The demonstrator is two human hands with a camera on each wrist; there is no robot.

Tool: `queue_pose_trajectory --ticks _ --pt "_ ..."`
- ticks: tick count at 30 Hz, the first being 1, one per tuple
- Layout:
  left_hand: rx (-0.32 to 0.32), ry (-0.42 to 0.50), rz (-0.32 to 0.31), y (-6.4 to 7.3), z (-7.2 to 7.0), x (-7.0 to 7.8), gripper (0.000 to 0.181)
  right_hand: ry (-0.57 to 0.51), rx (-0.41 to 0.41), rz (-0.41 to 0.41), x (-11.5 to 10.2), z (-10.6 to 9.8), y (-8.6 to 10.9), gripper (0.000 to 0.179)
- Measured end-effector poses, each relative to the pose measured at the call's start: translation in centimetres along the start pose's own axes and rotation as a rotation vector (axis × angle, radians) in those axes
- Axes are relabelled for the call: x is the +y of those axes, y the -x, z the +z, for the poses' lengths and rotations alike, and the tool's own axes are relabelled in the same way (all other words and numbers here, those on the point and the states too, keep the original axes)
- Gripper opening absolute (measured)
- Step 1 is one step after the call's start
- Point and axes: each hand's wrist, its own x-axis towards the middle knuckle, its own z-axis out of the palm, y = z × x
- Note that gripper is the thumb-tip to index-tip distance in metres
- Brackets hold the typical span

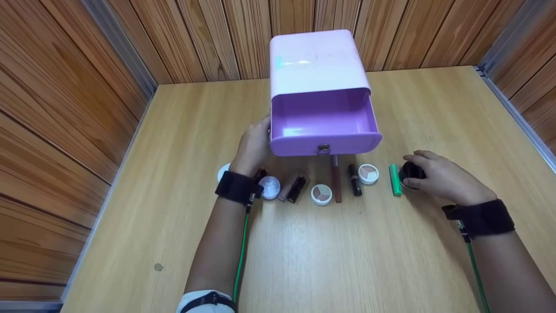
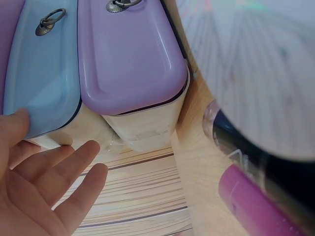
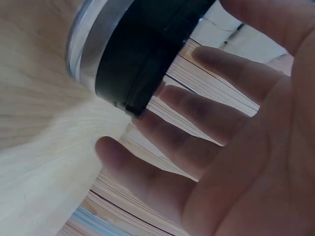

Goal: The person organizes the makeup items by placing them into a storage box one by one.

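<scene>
A pale pink storage box stands at the back, its top purple drawer pulled out with nothing in it. My left hand is at the box's left side, partly hidden behind the drawer. In the left wrist view its thumb touches the edge of a blue drawer, the other fingers loosely spread; beside that is another purple drawer with a ring pull. At the right, my right hand pinches a round jar with a black lid between thumb and fingers, low over the table.
Beside the jar lies a green tube. Before the box lie a black tube, a long brown stick, a dark lipstick, tri-colour compacts and a white round case. Wood-look panels wall the table in.
</scene>
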Motion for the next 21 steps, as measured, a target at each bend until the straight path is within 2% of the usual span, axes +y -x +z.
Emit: queue_pose_trajectory --ticks 4,11,16,21 --pt "-0.007 0.008 -0.003 0.0 0.0 0.0 0.048 -0.017 -0.017 -0.001 0.1 0.2 -0.2 0.069" --pt "-0.02 -0.031 0.006 -0.3 0.0 -0.2 0.045 -0.037 -0.031 0.015 0.3 0.0 -0.3 0.07" --pt "-0.025 -0.02 -0.021 -0.3 0.0 -0.2 0.048 -0.017 -0.049 0.02 0.1 -0.3 -0.3 0.072" --pt "-0.023 0.01 -0.021 -0.2 -0.1 0.0 0.049 0.015 -0.027 0.017 -0.2 -1.3 0.1 0.068"
